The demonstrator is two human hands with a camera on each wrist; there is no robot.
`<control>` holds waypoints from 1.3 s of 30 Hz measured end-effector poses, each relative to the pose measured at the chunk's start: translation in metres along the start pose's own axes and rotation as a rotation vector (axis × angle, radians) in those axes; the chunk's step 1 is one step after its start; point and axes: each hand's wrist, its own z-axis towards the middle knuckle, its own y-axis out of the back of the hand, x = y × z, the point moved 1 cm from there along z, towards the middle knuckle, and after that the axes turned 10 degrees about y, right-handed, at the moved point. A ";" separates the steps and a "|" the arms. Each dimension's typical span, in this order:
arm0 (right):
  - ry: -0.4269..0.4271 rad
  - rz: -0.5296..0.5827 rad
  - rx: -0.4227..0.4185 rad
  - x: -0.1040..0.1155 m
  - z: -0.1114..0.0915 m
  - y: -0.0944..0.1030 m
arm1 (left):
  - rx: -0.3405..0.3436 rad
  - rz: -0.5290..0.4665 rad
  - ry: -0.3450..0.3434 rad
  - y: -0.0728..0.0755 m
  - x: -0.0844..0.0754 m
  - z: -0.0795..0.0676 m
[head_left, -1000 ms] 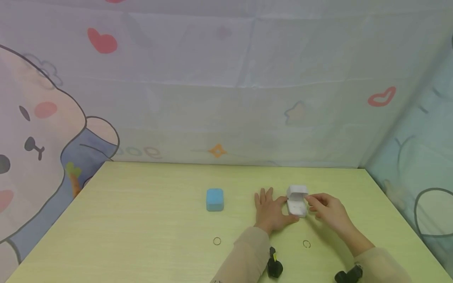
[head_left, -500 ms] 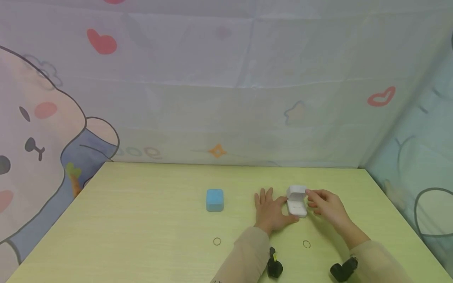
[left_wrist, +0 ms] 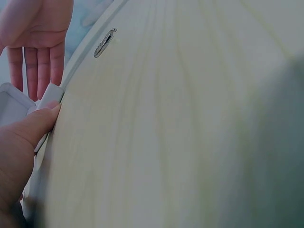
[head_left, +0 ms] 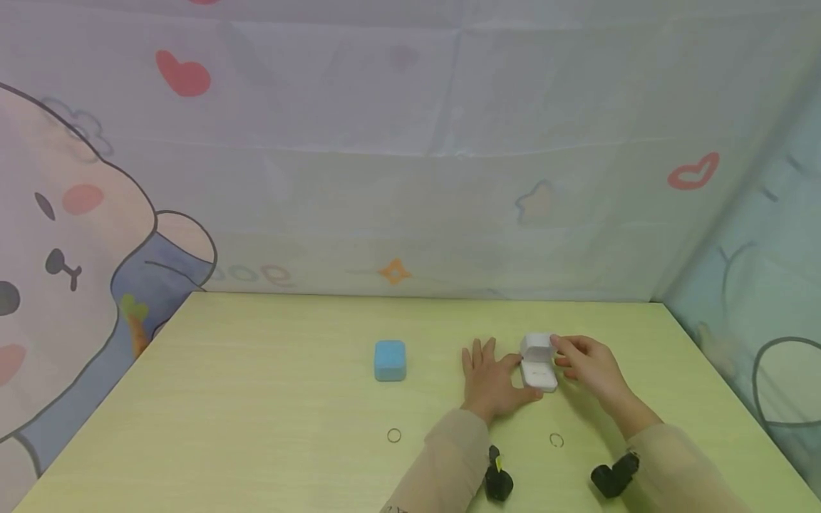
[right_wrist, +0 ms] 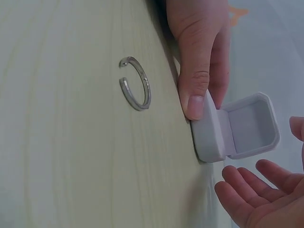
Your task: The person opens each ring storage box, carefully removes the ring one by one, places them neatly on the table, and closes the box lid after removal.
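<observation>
A small white ring box [head_left: 540, 380] stands on the table with its lid [right_wrist: 251, 126] raised. My left hand [head_left: 492, 385] holds the base, thumb on the front edge and index finger at the back left corner. The other left fingers spread out over the table. My right hand [head_left: 593, 367] is at the right side of the raised lid, thumb and index tip right at its edge. Its fingers [right_wrist: 247, 190] are loosely bent in the right wrist view. A silver open-ended ring [right_wrist: 147, 88] lies on the table in front of the box.
A light blue box [head_left: 390, 361] stands left of the left hand. Another thin ring [head_left: 394, 429] lies on the pale wooden table [head_left: 256, 399], nearer the front. Behind the table hangs a printed cloth [head_left: 449, 214].
My right hand has moved slightly up and left, from beside the box opening to the lid's edge. The left hand and the box stay in place.
</observation>
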 end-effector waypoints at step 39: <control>0.045 0.000 0.035 0.001 0.013 -0.008 | 0.021 0.012 -0.011 -0.001 -0.001 -0.001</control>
